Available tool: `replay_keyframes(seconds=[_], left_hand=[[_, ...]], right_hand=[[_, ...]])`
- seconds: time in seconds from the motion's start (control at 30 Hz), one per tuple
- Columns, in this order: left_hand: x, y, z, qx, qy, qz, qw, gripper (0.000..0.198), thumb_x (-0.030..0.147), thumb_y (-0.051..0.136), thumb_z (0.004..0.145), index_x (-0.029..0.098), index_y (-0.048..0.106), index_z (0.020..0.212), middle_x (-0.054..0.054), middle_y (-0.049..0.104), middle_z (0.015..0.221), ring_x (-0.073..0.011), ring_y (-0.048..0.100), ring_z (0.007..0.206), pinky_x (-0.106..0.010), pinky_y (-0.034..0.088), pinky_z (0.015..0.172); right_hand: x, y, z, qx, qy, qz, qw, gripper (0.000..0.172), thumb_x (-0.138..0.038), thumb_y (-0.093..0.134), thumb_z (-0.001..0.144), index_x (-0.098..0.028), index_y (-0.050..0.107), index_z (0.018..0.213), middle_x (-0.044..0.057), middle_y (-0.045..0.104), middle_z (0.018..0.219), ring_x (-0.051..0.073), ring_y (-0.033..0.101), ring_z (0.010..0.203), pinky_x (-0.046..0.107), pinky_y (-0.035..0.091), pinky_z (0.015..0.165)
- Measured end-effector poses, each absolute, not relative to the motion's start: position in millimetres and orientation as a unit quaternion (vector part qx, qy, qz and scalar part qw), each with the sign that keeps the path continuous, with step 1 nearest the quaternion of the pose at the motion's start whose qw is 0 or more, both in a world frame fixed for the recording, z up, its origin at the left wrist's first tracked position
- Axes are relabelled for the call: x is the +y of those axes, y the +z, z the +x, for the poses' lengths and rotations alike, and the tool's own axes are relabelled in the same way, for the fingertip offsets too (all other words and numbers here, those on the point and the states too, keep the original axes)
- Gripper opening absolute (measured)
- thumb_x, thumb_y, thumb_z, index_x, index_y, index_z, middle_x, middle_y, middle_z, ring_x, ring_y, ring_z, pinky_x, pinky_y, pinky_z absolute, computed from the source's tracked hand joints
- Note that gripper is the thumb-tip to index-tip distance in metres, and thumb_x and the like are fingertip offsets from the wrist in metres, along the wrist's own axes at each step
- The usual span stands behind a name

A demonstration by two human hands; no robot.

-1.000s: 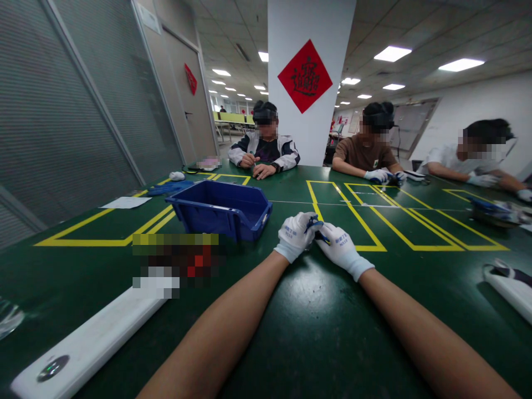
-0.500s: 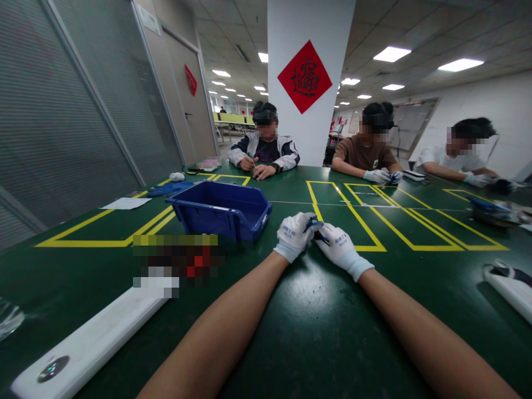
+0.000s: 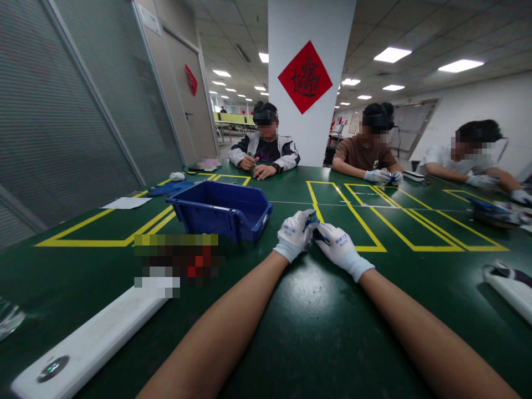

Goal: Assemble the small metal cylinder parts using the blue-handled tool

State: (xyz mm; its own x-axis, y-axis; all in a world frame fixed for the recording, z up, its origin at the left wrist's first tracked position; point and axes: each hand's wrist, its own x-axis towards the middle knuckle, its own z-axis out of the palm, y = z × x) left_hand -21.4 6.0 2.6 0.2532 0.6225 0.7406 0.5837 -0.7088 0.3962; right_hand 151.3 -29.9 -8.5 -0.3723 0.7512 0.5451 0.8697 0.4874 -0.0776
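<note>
Both hands wear white gloves with blue print and meet above the table, right of the blue bin. My left hand (image 3: 294, 235) is closed, its fingers pinching a small blue-and-dark object (image 3: 311, 220). My right hand (image 3: 339, 244) is closed too, its fingertips around a dark piece (image 3: 321, 238) with a blue and yellow edge. The two pieces lie almost against each other; I cannot tell whether they are joined. Fingers hide most of both, so their kind does not show.
A blue plastic bin (image 3: 216, 213) stands left of my hands on the green table (image 3: 328, 332), which has yellow tape outlines. A white bar-shaped device (image 3: 95, 338) lies at front left, another white device (image 3: 509, 288) at right. Three people sit across the table.
My left fingers have shifted slightly, and more of the blue object shows between them. My right hand has hardly moved. The person at far right has moved their hands apart.
</note>
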Motion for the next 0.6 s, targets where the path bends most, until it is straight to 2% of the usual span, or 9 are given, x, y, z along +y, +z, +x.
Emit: replay_keyframes(seconds=[0.2,0.37,0.6], left_hand=[[-3,9,-25,0.349,0.46,0.816,0.037,0.033,0.035,0.038,0.092,0.02,0.05,0.119,-0.007,0.06,0.11,-0.018,0.06,0.098,-0.031,0.046,0.087],[-7,13,-26,0.34,0.442,0.83,0.036,0.034,0.036,0.038,0.092,0.019,0.049,0.12,-0.007,0.059,0.109,-0.0184,0.059,0.098,-0.031,0.046,0.087],[4,3,-23,0.381,0.435,0.816,-0.016,0.041,0.038,0.04,0.092,0.024,0.044,0.13,-0.006,0.059,0.102,-0.0169,0.06,0.087,-0.029,0.048,0.078]], right_hand=[[-30,-9,151,-0.822,-0.108,-0.492,0.267,0.041,-0.027,0.051,0.085,-0.022,0.049,0.126,0.007,0.057,0.122,0.022,0.056,0.104,0.035,0.045,0.087],[-30,-8,152,-0.824,-0.106,-0.489,0.266,0.041,-0.027,0.051,0.085,-0.022,0.048,0.126,0.007,0.056,0.123,0.022,0.055,0.107,0.035,0.044,0.088],[-34,-5,149,-0.814,-0.119,-0.493,0.284,0.038,-0.027,0.053,0.083,-0.021,0.051,0.12,0.008,0.059,0.114,0.022,0.057,0.096,0.035,0.045,0.082]])
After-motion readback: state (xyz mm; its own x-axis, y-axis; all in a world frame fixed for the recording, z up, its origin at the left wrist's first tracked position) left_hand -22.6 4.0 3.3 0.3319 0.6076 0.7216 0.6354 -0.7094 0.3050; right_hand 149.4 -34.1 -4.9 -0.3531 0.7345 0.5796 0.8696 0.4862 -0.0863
